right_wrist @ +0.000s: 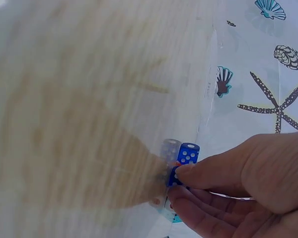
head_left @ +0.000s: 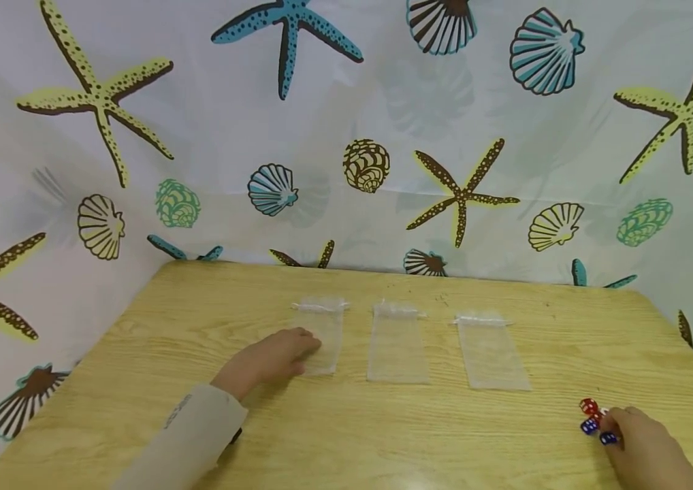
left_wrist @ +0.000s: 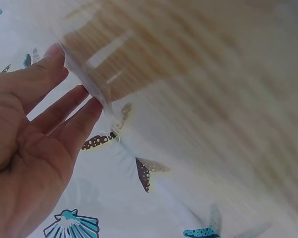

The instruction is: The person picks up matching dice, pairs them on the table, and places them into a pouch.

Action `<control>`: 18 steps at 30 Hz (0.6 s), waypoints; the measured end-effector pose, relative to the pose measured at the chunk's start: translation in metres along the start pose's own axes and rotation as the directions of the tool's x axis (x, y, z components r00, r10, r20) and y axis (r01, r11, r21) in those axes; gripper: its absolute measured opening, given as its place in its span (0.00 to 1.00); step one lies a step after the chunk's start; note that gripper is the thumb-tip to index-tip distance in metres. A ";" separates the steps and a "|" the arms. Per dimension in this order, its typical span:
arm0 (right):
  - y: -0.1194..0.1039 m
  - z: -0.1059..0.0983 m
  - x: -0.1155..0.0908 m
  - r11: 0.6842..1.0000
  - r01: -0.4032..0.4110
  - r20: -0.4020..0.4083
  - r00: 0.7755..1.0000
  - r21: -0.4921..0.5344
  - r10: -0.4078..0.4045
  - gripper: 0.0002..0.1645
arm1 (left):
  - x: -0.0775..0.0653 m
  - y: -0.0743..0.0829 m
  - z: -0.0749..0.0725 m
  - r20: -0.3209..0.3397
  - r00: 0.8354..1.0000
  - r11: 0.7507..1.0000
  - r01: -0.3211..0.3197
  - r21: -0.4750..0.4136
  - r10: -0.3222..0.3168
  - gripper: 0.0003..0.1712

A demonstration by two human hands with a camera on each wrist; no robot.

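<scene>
My left hand (head_left: pixel 282 354) rests on the left one of three sheer drawstring bags. Its fingers look fairly straight, and their tips touch the left bag (head_left: pixel 329 340) at the table surface in the left wrist view. At the right, my right hand (head_left: pixel 649 442) pinches a blue die (right_wrist: pixel 175 177) between thumb and fingers, low over the table. Close by are another blue die (head_left: pixel 589 427) and a red die (head_left: pixel 588 406). More dice, red and white, are partly hidden behind the fingers.
The middle bag (head_left: pixel 397 347) and the right bag (head_left: pixel 495 354) lie flat in a row beside the left one, their gathered tops toward the back. A cloth (head_left: pixel 334 116) printed with shells and starfish hangs around the wooden table (head_left: pixel 383 442) at the back and sides.
</scene>
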State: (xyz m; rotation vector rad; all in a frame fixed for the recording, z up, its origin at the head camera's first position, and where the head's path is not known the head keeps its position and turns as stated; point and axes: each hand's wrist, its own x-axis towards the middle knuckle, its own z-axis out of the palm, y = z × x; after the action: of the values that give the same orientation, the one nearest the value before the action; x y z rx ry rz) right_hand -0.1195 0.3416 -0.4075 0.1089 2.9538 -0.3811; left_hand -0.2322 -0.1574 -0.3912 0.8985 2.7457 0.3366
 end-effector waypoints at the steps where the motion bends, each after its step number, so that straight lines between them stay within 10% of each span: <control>1: 0.000 -0.001 0.000 1.000 -0.003 0.006 1.000 0.003 0.003 0.10 | 0.000 0.000 0.000 0.000 1.000 1.000 -0.004 0.008 0.004 0.24; 18: -0.012 -0.007 0.001 0.998 -0.014 0.024 1.000 0.058 0.013 0.08 | 0.002 0.000 0.001 0.011 1.000 1.000 0.018 -0.003 -0.018 0.25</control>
State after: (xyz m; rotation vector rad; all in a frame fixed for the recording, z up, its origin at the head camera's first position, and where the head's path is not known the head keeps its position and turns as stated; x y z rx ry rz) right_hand -0.1223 0.3315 -0.3976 0.1304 2.9179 -0.4631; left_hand -0.2337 -0.1558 -0.3922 0.8721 2.7407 0.3316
